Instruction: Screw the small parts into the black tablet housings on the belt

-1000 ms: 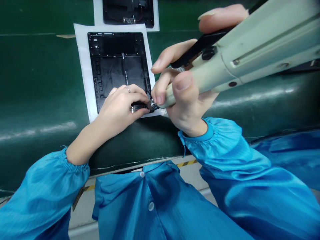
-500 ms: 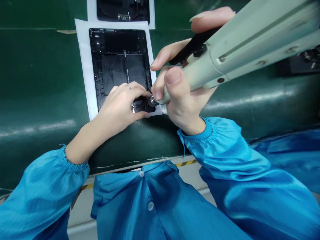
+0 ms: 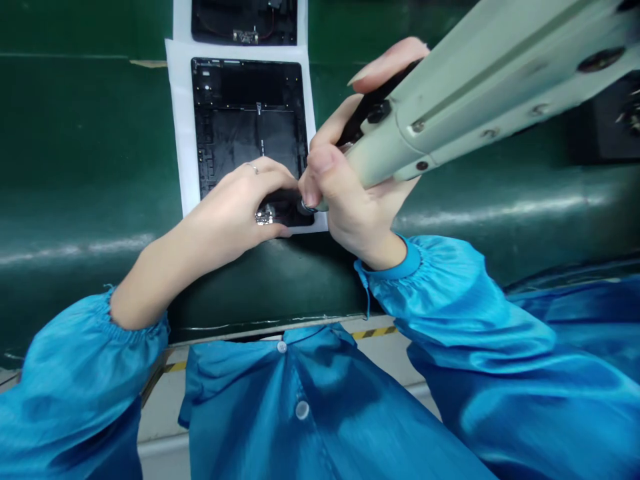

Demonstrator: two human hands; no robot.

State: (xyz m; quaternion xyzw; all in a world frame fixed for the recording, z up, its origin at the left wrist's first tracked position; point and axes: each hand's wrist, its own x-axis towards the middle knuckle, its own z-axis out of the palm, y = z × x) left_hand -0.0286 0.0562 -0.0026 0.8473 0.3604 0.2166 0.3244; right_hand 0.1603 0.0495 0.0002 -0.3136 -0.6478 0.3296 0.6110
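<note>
My right hand [image 3: 357, 193] is wrapped round a pale green electric screwdriver [image 3: 410, 140], its fingers along the black lever. The driver slants down to the left, its metal tip at the lower right corner of a black tablet housing [image 3: 250, 87]. Whether the bit touches a screw is hidden. My left hand [image 3: 240, 197], a ring on one finger, lies over the housing's lower part with thumb and index finger spread apart. The thumb rests at the near edge, and the index fingertip is close to the driver tip. Between them shows a small silvery circuit board [image 3: 265, 217].
White sheet material [image 3: 183, 133] lies under the housing on the green bench mat [image 3: 90, 133]. Just beyond is a second black housing [image 3: 220, 23] with a small board and red wire. A dark object [image 3: 605, 127] sits at the right, partly behind the driver.
The housing and its white sheet have shifted slightly right. The driver's body has swung a little to the left and lower, its tip staying at the corner. My left thumb has drawn slightly left, showing more board.
</note>
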